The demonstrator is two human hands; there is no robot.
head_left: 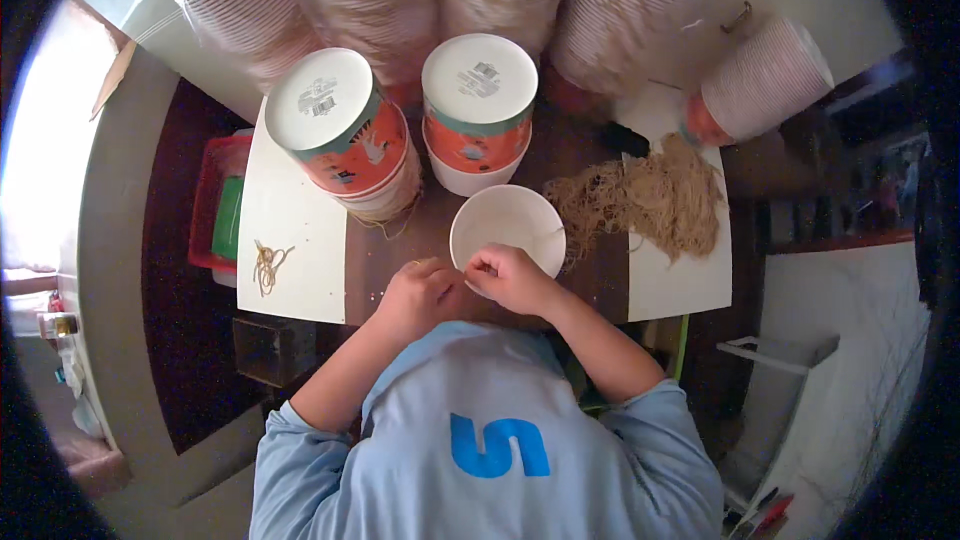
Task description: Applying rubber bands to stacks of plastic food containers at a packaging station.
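My left hand [416, 300] is closed just left of an open white paper tub [488, 208], its fingers curled together. Over the near rim of that tub is my right hand [512, 280], its fingertips pinched and almost meeting the left ones. Whatever lies between the fingertips is too small to make out. Inside the tub on the right side runs a faint pale streak. To the right of the tub spreads a tangled heap of tan fibre strands [672, 202]. A few loose tan strands [270, 266] lie at the table's left.
Two upturned orange-and-green paper tubs [362, 155] [478, 140] stand beyond my hands, with strands around the left one's base. Tall wrapped stacks of tubs [365, 0] line the back. Another stack [765, 80] leans at the right. A red crate [207, 205] sits off the table's left edge.
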